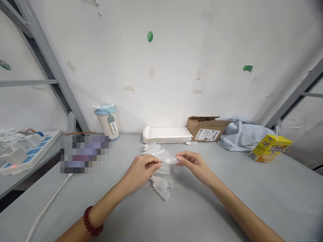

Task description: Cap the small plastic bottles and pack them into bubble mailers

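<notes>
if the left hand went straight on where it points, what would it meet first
The left hand would likely meet the translucent bottle held by the right hand; exact depth is unclear.

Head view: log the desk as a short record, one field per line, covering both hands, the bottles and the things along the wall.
Right hand: holds the body of a small translucent plastic bottle
Left hand: pinched at that bottle's narrow end
Left wrist: dark red beaded bracelet
Below hands: pile of similar translucent bottles, count unclear
Along wall, left to right: cream tumbler with blue lid, stack of flat white packets, brown cardboard box, pale blue cloth
Far right: yellow carton
</notes>
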Tool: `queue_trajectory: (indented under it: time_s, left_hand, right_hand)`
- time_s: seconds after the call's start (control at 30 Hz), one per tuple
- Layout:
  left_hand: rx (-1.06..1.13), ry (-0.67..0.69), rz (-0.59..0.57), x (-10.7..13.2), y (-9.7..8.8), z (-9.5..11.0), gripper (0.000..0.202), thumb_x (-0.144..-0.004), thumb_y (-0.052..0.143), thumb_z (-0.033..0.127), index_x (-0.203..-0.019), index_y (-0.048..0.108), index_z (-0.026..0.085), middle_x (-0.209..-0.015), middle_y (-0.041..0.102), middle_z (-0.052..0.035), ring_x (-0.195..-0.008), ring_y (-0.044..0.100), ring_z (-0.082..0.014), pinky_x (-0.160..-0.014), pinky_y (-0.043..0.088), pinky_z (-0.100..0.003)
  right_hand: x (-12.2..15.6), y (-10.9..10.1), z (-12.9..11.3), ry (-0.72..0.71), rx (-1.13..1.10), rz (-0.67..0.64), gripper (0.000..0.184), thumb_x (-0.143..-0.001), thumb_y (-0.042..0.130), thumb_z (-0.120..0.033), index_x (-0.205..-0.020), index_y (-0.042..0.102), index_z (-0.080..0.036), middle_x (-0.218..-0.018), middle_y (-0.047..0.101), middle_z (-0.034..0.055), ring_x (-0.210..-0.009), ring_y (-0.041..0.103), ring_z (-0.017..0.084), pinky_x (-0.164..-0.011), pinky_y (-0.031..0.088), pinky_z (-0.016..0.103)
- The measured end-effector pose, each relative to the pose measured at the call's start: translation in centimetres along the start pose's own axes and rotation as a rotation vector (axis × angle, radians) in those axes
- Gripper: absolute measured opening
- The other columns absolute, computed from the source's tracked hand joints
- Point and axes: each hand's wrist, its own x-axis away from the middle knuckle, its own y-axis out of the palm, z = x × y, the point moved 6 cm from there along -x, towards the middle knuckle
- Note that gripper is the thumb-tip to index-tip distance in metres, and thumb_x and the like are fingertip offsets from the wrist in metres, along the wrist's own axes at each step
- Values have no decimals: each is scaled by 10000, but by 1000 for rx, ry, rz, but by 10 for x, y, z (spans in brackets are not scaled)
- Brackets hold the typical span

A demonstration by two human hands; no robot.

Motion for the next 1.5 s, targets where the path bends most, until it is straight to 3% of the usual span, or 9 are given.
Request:
queue_trajectory:
  time_s: [0.7,1.0,1.23,1.5]
  left_hand:
    - [-215,105,24,2,1,11,222,-829,464,245,-762,663,174,-647,593,12,-590,469,-105,-559,350,-212]
    - [-474,192,-2,5,8,10,252,-867,403,211,-794,642,179,-660,562,-3,-597,476,-118,-563,340,-230]
    - [-579,273,0,8,12,11,260,-880,368,176,-793,613,176,-678,572,-17,-607,512,-129,-572,358,-232]
    - [-702,279,-10,9,20,11,253,-872,339,133,-733,549,157,-669,554,-21,-559,480,-128,-525,322,-239]
  right_hand:
    - [0,2,-1,-24,118,18,302,-829,477,-439,-849,619,-173,-748,625,29,-733,558,153,-646,407,263]
    - [3,4,-10,-205,323,92,247,-840,475,-382,-848,617,-179,-708,572,13,-645,466,121,-531,371,219]
    - [7,9,-10,-224,355,88,244,-842,474,-366,-883,612,-168,-733,568,34,-655,464,124,-444,341,193]
    - [7,11,-11,-222,347,82,259,-851,452,-377,-819,605,-170,-680,556,21,-617,445,119,-460,336,205]
